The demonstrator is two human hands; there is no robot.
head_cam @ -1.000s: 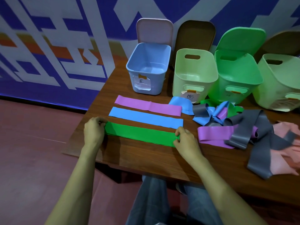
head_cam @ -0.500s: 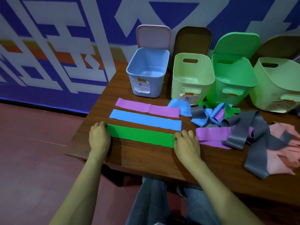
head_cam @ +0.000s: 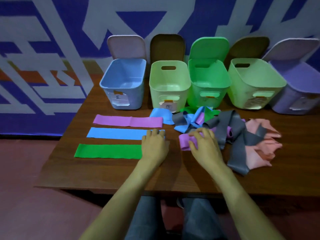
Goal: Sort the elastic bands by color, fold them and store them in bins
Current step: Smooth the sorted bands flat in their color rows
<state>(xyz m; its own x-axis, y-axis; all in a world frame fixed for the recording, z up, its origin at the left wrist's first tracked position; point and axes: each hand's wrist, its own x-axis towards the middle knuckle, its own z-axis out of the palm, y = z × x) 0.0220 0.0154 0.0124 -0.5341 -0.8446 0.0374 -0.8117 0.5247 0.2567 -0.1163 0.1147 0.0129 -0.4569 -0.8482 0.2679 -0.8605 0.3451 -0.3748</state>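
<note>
My right hand (head_cam: 205, 147) sat on the loose purple band (head_cam: 183, 142) at the near left edge of the tangled pile (head_cam: 195, 118). Its fingers (head_cam: 200, 132) were curled over the strip with the thumb tucked against it, so I judged I had it pinched. My left hand (head_cam: 155, 147) lay flat on the desk (head_cam: 121, 174), fingers (head_cam: 154, 134) nearly straight and gripping nothing, resting across the right ends of the blue band (head_cam: 117, 133) and the green band (head_cam: 107, 151). The flat purple band (head_cam: 128, 121) lay behind those two, just in front of the blue bin (head_cam: 123, 84). The step, as I read it, was to draw the loose purple strip out of the pile and lay it with its match. A grey band (head_cam: 223, 134) crossed over its far part, so I thought a slow, low pull toward me was wiser than a lift, which might have dragged the grey band and the pink bands (head_cam: 259, 153) along. The left palm needed to stay light, or the two straight strips under it would skew. The purple bin (head_cam: 297, 87) stood at the far right of the row, well apart from the flat purple band, and no bin showed a band inside.
</note>
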